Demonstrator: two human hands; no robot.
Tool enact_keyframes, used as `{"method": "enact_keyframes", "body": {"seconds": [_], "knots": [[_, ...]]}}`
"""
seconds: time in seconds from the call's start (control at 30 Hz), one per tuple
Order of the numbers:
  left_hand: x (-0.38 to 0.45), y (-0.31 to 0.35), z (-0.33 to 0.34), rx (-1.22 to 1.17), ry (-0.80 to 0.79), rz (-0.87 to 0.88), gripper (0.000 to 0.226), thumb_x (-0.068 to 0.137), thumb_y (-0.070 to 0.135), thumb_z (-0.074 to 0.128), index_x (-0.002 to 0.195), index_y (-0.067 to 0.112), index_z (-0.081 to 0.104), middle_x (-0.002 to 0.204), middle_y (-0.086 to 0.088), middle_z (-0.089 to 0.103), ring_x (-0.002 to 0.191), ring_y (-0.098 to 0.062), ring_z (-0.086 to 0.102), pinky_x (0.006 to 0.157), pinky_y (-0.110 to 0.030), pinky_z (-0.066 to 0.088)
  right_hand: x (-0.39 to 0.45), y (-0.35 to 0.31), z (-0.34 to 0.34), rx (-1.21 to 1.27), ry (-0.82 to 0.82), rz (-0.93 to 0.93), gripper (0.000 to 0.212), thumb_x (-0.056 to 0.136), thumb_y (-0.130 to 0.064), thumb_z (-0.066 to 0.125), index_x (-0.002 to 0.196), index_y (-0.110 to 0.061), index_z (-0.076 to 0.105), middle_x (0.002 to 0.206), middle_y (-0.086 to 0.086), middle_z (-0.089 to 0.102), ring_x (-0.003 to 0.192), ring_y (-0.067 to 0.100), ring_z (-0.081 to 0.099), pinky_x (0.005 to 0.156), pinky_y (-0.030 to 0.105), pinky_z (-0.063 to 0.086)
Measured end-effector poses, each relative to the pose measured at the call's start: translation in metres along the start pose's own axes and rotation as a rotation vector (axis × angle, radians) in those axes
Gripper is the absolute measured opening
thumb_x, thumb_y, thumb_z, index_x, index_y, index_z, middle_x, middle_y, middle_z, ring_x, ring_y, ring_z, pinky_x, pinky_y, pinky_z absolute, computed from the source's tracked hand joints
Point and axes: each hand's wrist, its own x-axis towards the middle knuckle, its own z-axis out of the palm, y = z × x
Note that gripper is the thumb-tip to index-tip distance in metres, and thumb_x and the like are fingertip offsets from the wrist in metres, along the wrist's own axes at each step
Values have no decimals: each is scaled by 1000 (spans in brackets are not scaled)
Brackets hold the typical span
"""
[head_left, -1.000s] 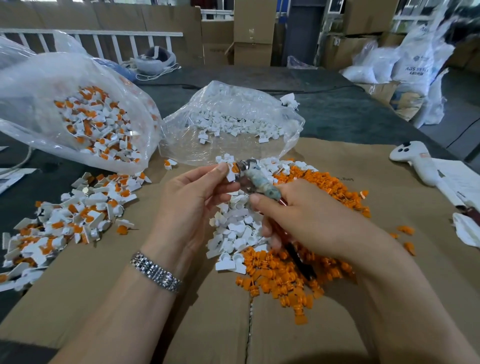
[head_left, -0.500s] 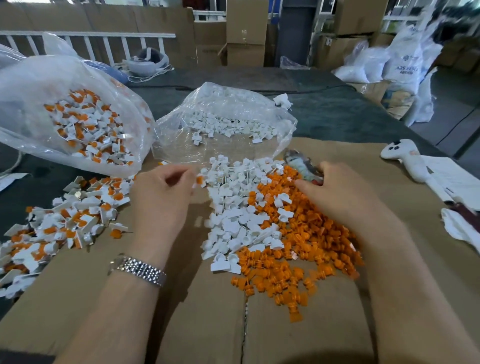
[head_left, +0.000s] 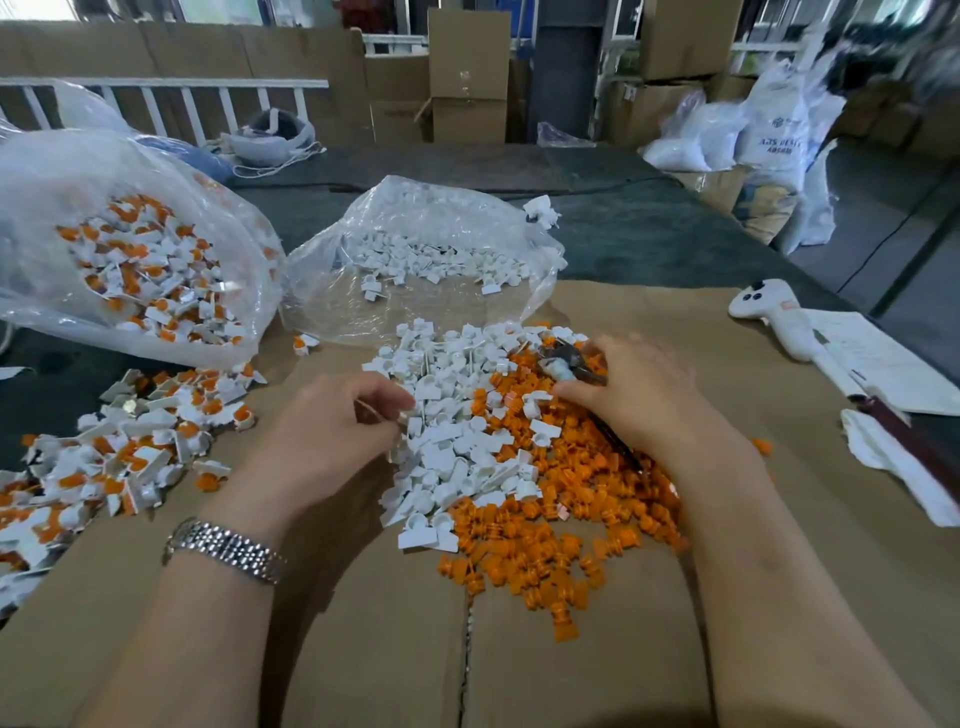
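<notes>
A heap of small white plastic parts lies on the cardboard sheet, with a heap of orange plugs to its right. My left hand, a metal watch on its wrist, sits at the white heap's left edge, fingertips curled and pinching a small white part. My right hand rests on the orange heap and holds a small worn tool whose tip points left. The tool's thin dark shaft runs out under the palm.
Assembled white-and-orange pieces are piled at the left, below a clear bag of the same. A second clear bag holds white parts. A white controller, papers and a cloth lie at the right. Boxes and sacks stand behind.
One second ago both hands were raised and joined over the heaps with the tool at a white part. They have parted and dropped: left to the white heap, right onto the orange plugs.
</notes>
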Motion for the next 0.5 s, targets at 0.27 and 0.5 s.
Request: {"method": "enact_keyframes", "body": {"seconds": [0.27, 0.5], "knots": [[1, -2, -1, -38, -147, -63, 24, 84, 7, 77, 93, 28, 70, 86, 6, 73, 75, -4, 68, 71, -29, 59, -18, 3, -21, -45, -142, -202, 7, 85, -32, 77, 85, -34, 70, 93, -17, 64, 109, 11, 51, 100, 44, 40], [3, -5, 5, -26, -130, -10, 22, 82, 24, 86, 95, 30, 69, 86, 21, 72, 77, 2, 67, 66, -15, 48, -18, -8, -9, -113, -58, -290, 8, 88, -32, 76, 94, -30, 72, 97, -13, 64, 106, 12, 53, 95, 39, 43]]}}
